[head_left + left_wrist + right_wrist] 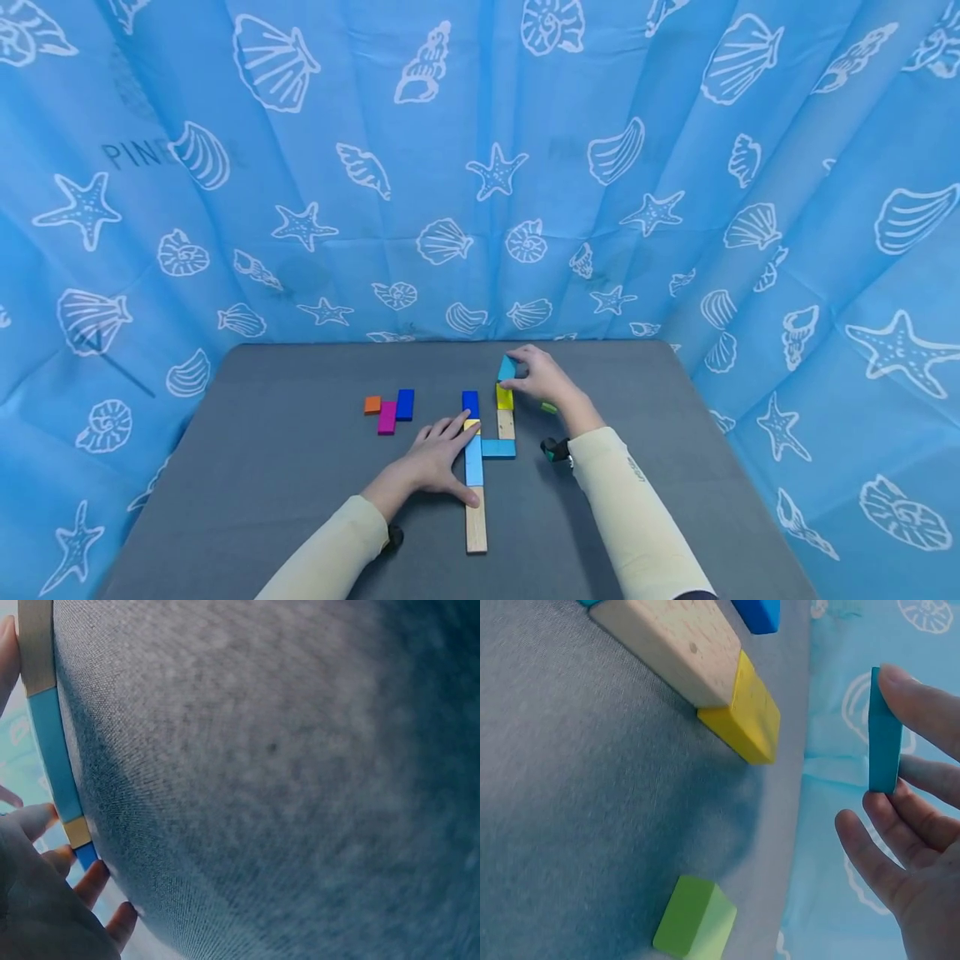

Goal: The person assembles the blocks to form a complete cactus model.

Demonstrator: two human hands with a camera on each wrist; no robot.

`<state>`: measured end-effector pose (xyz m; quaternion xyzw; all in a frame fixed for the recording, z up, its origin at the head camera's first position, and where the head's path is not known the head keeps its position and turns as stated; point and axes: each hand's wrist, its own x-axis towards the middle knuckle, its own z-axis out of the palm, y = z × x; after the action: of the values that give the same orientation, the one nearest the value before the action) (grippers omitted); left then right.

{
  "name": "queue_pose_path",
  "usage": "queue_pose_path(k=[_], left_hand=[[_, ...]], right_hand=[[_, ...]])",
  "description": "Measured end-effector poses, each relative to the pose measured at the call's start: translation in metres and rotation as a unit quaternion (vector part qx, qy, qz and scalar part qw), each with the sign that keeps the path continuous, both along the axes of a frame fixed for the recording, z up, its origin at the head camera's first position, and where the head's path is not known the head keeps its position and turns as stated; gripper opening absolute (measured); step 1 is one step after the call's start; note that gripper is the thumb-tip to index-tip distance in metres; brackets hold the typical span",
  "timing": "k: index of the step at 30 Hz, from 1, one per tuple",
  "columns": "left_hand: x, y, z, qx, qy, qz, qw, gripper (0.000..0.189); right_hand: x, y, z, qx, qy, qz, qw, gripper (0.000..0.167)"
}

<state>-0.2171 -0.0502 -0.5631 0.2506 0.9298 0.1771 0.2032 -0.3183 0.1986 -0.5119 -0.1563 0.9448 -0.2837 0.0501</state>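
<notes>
Pinching noted: teal block [885,735] held in the right hand [543,379], upper centre-right of the head view.
Block gripped between thumb and fingers, seen apart from the yellow block [505,399] in the right wrist view. Below that yellow block, a wooden block [506,425] and a light-blue crosspiece [498,449] are lined up, the crosspiece joined to a long row at lower centre. Left hand [431,460] spread loosely, nothing clasped; fingertips laid at the row's small yellow piece [471,427], thumb at its long wooden block [476,532]. Orange [372,405], magenta [387,418] and dark-blue [405,405] blocks grouped left of centre.
</notes>
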Motion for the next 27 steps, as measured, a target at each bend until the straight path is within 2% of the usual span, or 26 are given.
queue_pose_path(k=[11,20,27], left_hand=[[-0.002,0.0,-0.01,0.0,0.001,0.005,1.0,0.125],[-0.001,-0.001,-0.006,0.008,-0.001,0.003,1.0,0.124],[-0.001,-0.001,-0.006,0.009,0.009,0.001,0.9999,0.124]], right_hand=[[-0.014,-0.016,-0.007,-0.017,-0.02,-0.02,0.9995,0.069],[-0.021,-0.034,-0.015,-0.038,-0.037,-0.018,0.9985,0.068],[-0.028,-0.051,-0.025,-0.018,-0.032,0.006,0.9993,0.063]])
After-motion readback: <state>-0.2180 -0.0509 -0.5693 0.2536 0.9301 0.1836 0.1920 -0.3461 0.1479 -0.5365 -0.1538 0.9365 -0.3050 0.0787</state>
